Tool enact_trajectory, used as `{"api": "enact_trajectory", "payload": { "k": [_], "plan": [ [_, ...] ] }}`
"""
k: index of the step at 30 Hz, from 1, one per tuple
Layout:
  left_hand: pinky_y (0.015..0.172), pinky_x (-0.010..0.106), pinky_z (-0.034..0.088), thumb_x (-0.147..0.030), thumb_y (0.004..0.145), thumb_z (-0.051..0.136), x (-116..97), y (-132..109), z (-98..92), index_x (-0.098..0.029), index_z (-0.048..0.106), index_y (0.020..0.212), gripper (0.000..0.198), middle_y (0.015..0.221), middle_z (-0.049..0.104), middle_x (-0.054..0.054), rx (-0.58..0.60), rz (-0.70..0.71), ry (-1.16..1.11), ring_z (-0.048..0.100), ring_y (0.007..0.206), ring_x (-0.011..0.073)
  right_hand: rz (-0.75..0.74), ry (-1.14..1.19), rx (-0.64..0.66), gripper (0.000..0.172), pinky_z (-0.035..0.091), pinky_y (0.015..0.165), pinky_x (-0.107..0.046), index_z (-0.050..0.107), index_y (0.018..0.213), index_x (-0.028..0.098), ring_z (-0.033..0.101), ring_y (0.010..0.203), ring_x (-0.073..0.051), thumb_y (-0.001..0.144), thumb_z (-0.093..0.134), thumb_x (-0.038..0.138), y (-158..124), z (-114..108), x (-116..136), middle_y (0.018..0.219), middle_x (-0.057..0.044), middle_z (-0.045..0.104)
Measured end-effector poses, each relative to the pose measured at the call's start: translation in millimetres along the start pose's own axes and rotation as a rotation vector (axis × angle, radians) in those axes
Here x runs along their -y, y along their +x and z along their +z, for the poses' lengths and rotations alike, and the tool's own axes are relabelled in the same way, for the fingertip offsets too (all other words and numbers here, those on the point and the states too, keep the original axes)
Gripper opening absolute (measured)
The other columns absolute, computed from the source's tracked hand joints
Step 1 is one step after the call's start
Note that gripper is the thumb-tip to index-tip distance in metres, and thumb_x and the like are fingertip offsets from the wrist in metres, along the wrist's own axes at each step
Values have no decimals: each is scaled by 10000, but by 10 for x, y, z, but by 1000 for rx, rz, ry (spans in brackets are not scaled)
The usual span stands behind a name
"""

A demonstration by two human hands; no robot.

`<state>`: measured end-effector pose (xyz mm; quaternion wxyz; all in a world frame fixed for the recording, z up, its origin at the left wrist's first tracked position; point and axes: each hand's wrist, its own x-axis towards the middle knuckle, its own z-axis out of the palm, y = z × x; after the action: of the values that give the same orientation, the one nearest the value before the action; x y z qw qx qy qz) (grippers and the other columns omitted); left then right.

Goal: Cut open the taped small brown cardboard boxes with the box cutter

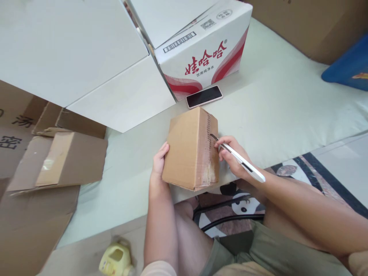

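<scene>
A small brown cardboard box (186, 147) stands on the pale green mat in front of me, its taped side facing right. My left hand (159, 160) presses flat against the box's left face, fingers together. My right hand (230, 155) is closed round a white utility knife (240, 160), whose blade tip touches the taped seam on the box's right side.
A phone (204, 96) lies face up behind the box. A white carton with red print (201, 50) and a large white box (86, 65) stand at the back. Opened brown cardboard boxes (60, 161) lie left. A yellow jug (115, 260) sits below left, a blue item (349, 69) far right.
</scene>
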<state>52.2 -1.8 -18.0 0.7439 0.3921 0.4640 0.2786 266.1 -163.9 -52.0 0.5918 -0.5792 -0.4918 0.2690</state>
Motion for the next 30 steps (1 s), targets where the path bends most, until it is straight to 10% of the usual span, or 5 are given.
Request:
{"api": "enact_trajectory", "payload": {
  "k": [30],
  "plan": [
    [870, 338, 589, -406, 716, 827, 22, 24, -23, -211, 772, 1054, 394, 1126, 810, 40, -6, 9, -51, 752, 1069, 266, 26, -56, 28, 270, 488, 670, -337, 537, 1136, 265, 597, 667, -152, 979, 501, 482, -8, -22, 16, 898, -15, 648]
  ]
}}
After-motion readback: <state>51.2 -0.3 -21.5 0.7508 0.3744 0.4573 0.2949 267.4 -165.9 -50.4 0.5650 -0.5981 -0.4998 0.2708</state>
